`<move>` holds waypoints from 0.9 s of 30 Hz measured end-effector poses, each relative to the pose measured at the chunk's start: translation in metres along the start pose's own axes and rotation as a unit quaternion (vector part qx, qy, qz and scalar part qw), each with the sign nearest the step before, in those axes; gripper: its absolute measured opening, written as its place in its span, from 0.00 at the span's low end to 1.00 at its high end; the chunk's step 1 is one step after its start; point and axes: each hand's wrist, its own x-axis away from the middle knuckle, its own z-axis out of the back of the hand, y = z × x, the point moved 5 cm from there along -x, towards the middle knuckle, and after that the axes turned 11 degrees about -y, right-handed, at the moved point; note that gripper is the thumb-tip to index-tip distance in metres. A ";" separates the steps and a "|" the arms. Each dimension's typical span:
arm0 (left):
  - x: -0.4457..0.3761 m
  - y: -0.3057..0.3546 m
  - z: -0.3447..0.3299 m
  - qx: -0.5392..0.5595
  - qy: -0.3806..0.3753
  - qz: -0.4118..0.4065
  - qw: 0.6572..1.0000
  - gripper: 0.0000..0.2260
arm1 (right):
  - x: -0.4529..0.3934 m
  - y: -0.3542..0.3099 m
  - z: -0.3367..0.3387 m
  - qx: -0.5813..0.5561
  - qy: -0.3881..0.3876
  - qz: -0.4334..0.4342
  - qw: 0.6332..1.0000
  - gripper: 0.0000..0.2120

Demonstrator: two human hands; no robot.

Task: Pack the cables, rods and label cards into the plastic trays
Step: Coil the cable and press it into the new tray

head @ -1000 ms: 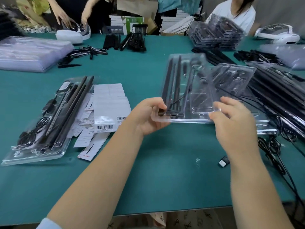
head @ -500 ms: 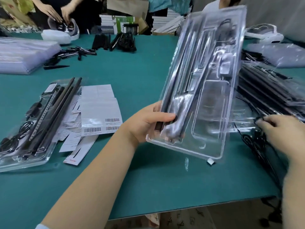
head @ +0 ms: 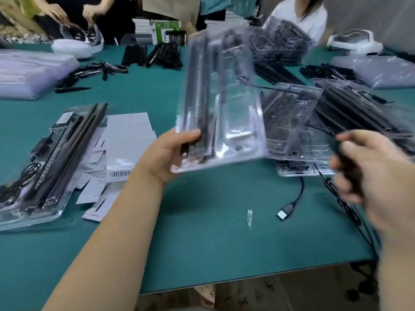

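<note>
The left hand [head: 167, 153] still grips the tilted tray [head: 221, 104] of rods, while the right hand [head: 368, 173], previously empty, now clutches a black cable [head: 347, 167] for packing.

A wide table [head: 213, 243] covered in teal-green matting fills most of the frame, its near edge running across the lower right. Below that edge, pale patterned floor [head: 247, 295] shows. Across the top, stacked boxes [head: 157, 30] and a brown paper bag [head: 170, 7] stand behind seated people.
</note>
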 end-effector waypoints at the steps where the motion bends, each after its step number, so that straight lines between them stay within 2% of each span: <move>1: 0.004 0.009 0.012 0.009 0.022 -0.012 1.000 0.07 | 0.004 0.000 -0.027 -0.029 -0.070 -0.004 0.997 0.13; 4: 0.022 0.032 0.047 0.044 0.071 -0.036 0.996 0.10 | 0.011 0.007 -0.095 -0.146 -0.162 -0.055 0.974 0.11; 6: 0.032 0.040 0.063 0.048 0.097 -0.044 0.993 0.10 | 0.008 0.012 -0.136 -0.248 -0.205 -0.111 0.940 0.08; 8: 0.036 0.041 0.069 0.046 0.110 -0.041 0.992 0.10 | 0.003 0.010 -0.169 -0.323 -0.209 -0.160 0.909 0.07; 9: 0.036 0.040 0.070 0.045 0.116 -0.034 0.992 0.10 | -0.004 0.013 -0.178 -0.319 -0.197 -0.170 0.911 0.06; 10: 0.035 0.039 0.072 0.040 0.125 -0.028 0.991 0.10 | -0.014 0.017 -0.183 -0.257 -0.190 -0.155 0.935 0.06; 11: 0.035 0.039 0.073 0.034 0.137 -0.020 0.990 0.09 | -0.024 0.020 -0.182 -0.125 -0.185 -0.113 0.968 0.07; 12: 0.035 0.039 0.076 0.027 0.152 -0.011 0.988 0.08 | -0.033 0.020 -0.179 0.075 -0.177 -0.039 0.981 0.08; 13: 0.035 0.038 0.078 0.022 0.168 -0.001 0.985 0.06 | -0.039 0.018 -0.176 0.269 -0.145 0.061 0.950 0.09; 14: 0.035 0.038 0.080 0.017 0.179 0.010 0.984 0.04 | -0.042 0.013 -0.172 0.401 -0.098 0.164 0.896 0.10; 15: 0.034 0.037 0.080 0.010 0.179 0.022 0.984 0.03 | -0.045 0.008 -0.171 0.469 -0.066 0.241 0.847 0.12; 16: 0.033 0.036 0.080 0.000 0.173 0.035 0.984 0.04 | -0.049 0.007 -0.169 0.498 -0.061 0.273 0.821 0.14; 17: 0.032 0.035 0.079 -0.011 0.168 0.048 0.984 0.05 | -0.057 0.011 -0.169 0.523 -0.087 0.255 0.808 0.17; 18: 0.031 0.033 0.079 -0.023 0.168 0.061 0.984 0.06 | -0.067 0.019 -0.168 0.563 -0.134 0.198 0.791 0.20; 20: 0.030 0.030 0.079 -0.047 0.167 0.090 0.981 0.06 | -0.085 0.039 -0.158 0.645 -0.199 0.086 0.733 0.25; 21: 0.030 0.028 0.079 -0.059 0.167 0.106 0.979 0.05 | -0.091 0.047 -0.152 0.673 -0.203 0.061 0.709 0.25; 24: 0.027 0.022 0.081 -0.095 0.180 0.134 0.970 0.04 | -0.093 0.057 -0.134 0.728 -0.166 0.084 0.660 0.20; 27: 0.021 0.016 0.071 -0.116 0.171 0.146 0.967 0.03 | -0.092 0.066 -0.119 0.756 -0.143 0.122 0.627 0.16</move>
